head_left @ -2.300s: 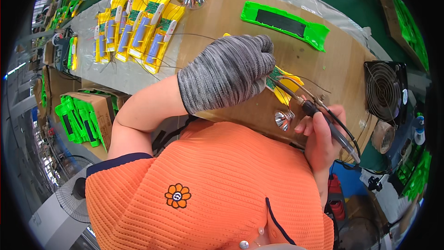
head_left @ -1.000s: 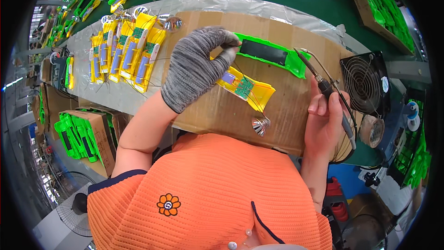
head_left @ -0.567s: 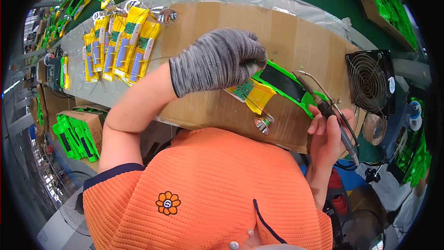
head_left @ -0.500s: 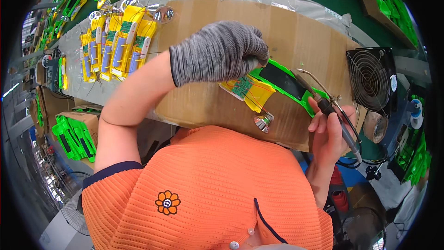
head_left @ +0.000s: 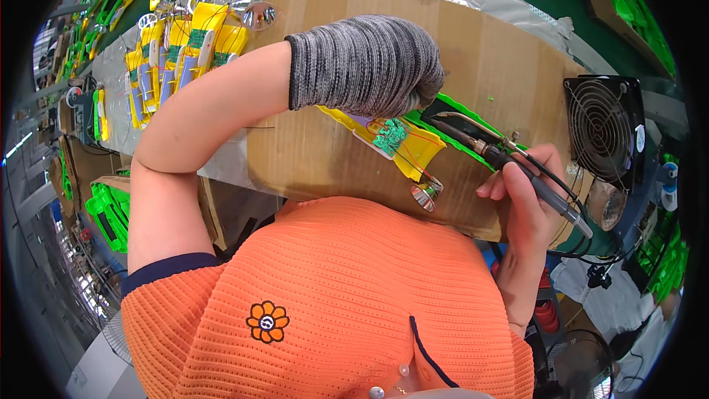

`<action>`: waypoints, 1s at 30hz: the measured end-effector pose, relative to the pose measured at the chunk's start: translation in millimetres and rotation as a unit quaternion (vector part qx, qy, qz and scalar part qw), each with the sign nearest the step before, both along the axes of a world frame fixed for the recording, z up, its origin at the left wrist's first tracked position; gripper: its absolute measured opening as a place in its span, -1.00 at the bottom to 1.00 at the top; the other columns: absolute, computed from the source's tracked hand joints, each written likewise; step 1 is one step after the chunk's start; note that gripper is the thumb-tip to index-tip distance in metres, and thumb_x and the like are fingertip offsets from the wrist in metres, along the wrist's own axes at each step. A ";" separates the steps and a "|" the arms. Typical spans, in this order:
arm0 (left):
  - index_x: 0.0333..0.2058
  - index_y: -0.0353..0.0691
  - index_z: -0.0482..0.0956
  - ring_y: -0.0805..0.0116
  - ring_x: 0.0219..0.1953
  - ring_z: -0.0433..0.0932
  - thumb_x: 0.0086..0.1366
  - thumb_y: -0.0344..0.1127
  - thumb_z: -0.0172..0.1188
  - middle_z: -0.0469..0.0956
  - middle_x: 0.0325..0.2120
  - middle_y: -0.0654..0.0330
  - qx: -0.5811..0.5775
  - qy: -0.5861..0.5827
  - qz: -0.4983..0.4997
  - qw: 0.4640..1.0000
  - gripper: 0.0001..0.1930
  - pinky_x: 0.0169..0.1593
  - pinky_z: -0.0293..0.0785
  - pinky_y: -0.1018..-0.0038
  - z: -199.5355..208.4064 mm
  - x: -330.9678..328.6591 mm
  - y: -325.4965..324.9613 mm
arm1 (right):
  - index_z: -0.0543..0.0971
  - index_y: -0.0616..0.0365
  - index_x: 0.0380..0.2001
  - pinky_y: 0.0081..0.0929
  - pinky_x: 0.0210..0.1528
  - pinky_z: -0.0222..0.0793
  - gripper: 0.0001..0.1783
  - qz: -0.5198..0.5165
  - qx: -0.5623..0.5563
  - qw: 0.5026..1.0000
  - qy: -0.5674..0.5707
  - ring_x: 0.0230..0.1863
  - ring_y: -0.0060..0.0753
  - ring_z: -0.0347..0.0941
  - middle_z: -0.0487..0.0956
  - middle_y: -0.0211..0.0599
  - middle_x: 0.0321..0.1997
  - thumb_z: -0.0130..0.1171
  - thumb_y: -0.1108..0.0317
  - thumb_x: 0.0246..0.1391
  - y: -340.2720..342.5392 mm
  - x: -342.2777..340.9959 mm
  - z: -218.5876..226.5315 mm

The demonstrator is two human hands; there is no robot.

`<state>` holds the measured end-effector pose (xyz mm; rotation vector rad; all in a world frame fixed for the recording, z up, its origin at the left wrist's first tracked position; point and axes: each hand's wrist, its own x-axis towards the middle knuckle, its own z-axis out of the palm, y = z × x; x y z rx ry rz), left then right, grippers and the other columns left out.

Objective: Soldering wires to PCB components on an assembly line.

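So on the left there's a bunch of yellow units (head_left: 188,44) fanned out on the counter (head_left: 230,155), with loose wires sticking out; my guess is they're lined up there to stay out of the working spot. The left hand (head_left: 384,63), in a grey knit glove, is curled in with its fingertips bunched at the left end of the green casing (head_left: 464,112). Can't tell if it's actually pinching anything, the glove hides that, but the curl looks good for steadying small stuff. Just on the near side is a yellow casing (head_left: 421,149) with a green circuit board (head_left: 390,137), face up, probably so the wiring's reachable, and a little reflector (head_left: 426,196) at its near end. The right hand, bare (head_left: 528,196), has its fingers closed on the soldering iron (head_left: 539,188) pen-style, tip aimed left over the green casing; can't see if it touches. Room-wise, the left forearm blocks the way to the yellow units, the reflector is close to the cardboard's (head_left: 332,170) near edge and the person's shirt, the far side has the most open cardboard, and the fan (head_left: 604,133) limits things on the right.
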<state>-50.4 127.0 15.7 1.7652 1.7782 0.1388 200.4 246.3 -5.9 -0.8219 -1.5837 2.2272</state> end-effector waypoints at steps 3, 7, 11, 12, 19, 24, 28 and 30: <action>-0.36 -0.14 0.69 0.06 -0.30 0.57 0.15 -0.31 0.24 0.52 -0.46 0.10 0.036 -0.025 0.001 0.999 -0.89 -0.17 0.51 0.25 -4.1 -3.1 -3.5 | 0.35 0.27 -0.31 -0.39 -0.39 0.58 -0.83 -0.004 -0.012 1.000 -0.002 -0.55 -0.47 0.47 0.51 -0.21 -0.51 0.16 0.61 0.09 0.6 -0.2 -0.7; -0.36 -0.13 0.69 0.06 -0.30 0.57 0.15 -0.32 0.24 0.51 -0.46 0.10 0.035 -0.013 -0.005 0.999 -0.89 -0.17 0.50 0.25 -1.6 -1.4 -2.7 | 0.36 0.27 -0.32 -0.40 -0.39 0.58 -0.82 -0.004 -0.015 1.000 -0.002 -0.55 -0.49 0.47 0.51 -0.22 -0.50 0.16 0.61 0.09 1.5 -1.3 -0.8; -0.37 -0.13 0.68 0.06 -0.31 0.56 0.15 -0.32 0.23 0.51 -0.45 0.10 0.003 0.013 -0.003 1.000 -0.90 -0.18 0.50 0.24 0.8 2.3 -0.8 | 0.36 0.27 -0.32 -0.40 -0.38 0.58 -0.82 0.002 -0.009 1.000 -0.015 -0.54 -0.50 0.47 0.51 -0.22 -0.49 0.17 0.61 0.09 0.7 -3.1 1.1; -0.38 -0.13 0.68 0.06 -0.31 0.57 0.15 -0.32 0.22 0.50 -0.45 0.10 0.005 0.017 -0.003 1.000 -0.90 -0.18 0.50 0.24 0.7 2.9 -0.9 | 0.36 0.27 -0.31 -0.41 -0.38 0.58 -0.81 0.001 -0.009 1.000 -0.020 -0.54 -0.50 0.47 0.51 -0.23 -0.49 0.18 0.60 0.08 0.7 -3.2 1.2; -0.37 -0.11 0.68 0.08 -0.32 0.57 0.16 -0.31 0.21 0.51 -0.43 0.10 -0.038 0.071 -0.014 0.997 -0.90 -0.20 0.52 0.26 3.3 8.4 2.0 | 0.37 0.26 -0.31 -0.42 -0.38 0.58 -0.81 0.004 -0.014 1.000 -0.027 -0.53 -0.51 0.47 0.51 -0.23 -0.49 0.19 0.59 0.08 0.4 -3.6 1.2; -0.38 -0.11 0.67 0.08 -0.32 0.57 0.17 -0.30 0.20 0.51 -0.43 0.09 -0.026 0.067 -0.015 0.997 -0.90 -0.21 0.52 0.25 1.2 7.8 0.4 | 0.37 0.27 -0.31 -0.43 -0.40 0.57 -0.82 -0.001 -0.020 1.000 -0.023 -0.54 -0.52 0.46 0.51 -0.24 -0.49 0.18 0.59 0.09 0.8 -3.3 -0.5; -0.39 -0.12 0.66 0.07 -0.32 0.57 0.16 -0.29 0.19 0.51 -0.42 0.09 -0.013 0.068 -0.012 0.998 -0.89 -0.21 0.53 0.24 0.2 8.2 -0.9 | 0.37 0.27 -0.31 -0.44 -0.41 0.57 -0.82 -0.001 -0.018 1.000 -0.024 -0.55 -0.52 0.46 0.51 -0.24 -0.49 0.18 0.60 0.09 0.7 -4.8 0.7; -0.38 -0.12 0.66 0.06 -0.32 0.58 0.17 -0.28 0.19 0.51 -0.42 0.08 -0.015 0.069 -0.016 0.997 -0.89 -0.21 0.53 0.24 1.3 8.1 -0.3 | 0.37 0.27 -0.31 -0.44 -0.41 0.57 -0.82 -0.004 -0.015 1.000 -0.024 -0.55 -0.53 0.46 0.51 -0.24 -0.48 0.18 0.59 0.09 0.1 -4.7 0.6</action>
